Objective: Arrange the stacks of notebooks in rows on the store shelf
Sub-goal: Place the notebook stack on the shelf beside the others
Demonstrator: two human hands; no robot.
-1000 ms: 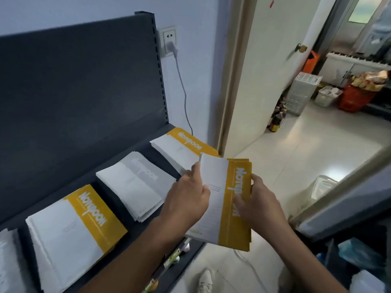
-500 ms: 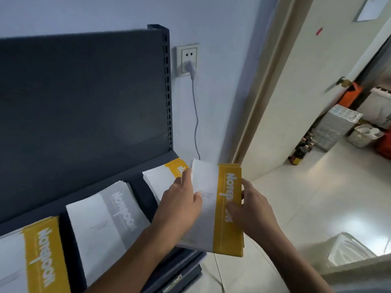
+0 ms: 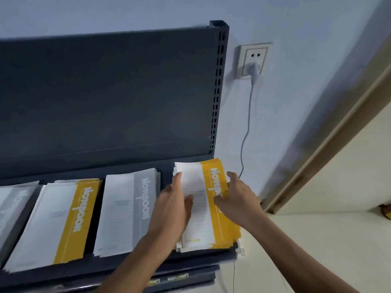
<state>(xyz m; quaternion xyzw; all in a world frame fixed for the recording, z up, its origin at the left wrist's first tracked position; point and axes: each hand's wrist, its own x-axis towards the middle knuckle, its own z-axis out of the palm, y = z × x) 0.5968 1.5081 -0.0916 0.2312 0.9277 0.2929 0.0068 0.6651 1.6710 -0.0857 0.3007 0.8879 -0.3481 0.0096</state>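
- A dark grey shelf (image 3: 127, 163) with a tall back panel (image 3: 105, 92) stands against a pale blue wall (image 3: 296, 123), and a cable (image 3: 246, 134) hangs from a socket (image 3: 254, 60) beside it.
- I see the yellow stack (image 3: 201, 229) lying flat at the shelf's right end, with white covers, a yellow band with white lettering, and slightly ragged edges.
- The left hand (image 3: 173, 210) presses its left edge with fingers straight and the thumb on the cover, not clenched.
- The right hand (image 3: 237, 199) flanks the right edge with fingers straight and the thumb on the band.
- A grey-banded stack (image 3: 122, 208) lies just beside it.
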